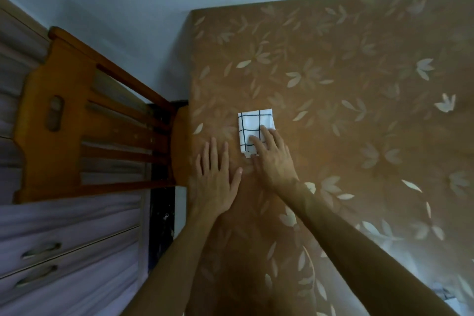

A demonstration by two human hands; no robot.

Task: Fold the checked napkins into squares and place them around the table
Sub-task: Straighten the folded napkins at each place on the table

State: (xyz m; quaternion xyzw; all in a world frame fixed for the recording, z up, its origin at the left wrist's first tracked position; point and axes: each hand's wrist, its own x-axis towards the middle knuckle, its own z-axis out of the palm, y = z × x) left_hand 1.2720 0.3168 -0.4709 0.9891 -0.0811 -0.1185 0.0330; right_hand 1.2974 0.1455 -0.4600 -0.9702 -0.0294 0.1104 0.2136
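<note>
White napkin [252,123] under right hand [272,159].

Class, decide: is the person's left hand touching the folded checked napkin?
Apart. In the head view, bare tablecloth shows between the left hand and the napkin.

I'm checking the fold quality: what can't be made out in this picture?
Head view:
- The checked napkin: near right corner hidden under fingers of the right hand, so squareness is uncertain.
- A checked patch at bottom right: blurred and cut off by the frame edge; possibly another napkin.
- The table: right side and near end cut off by the frame.
</note>
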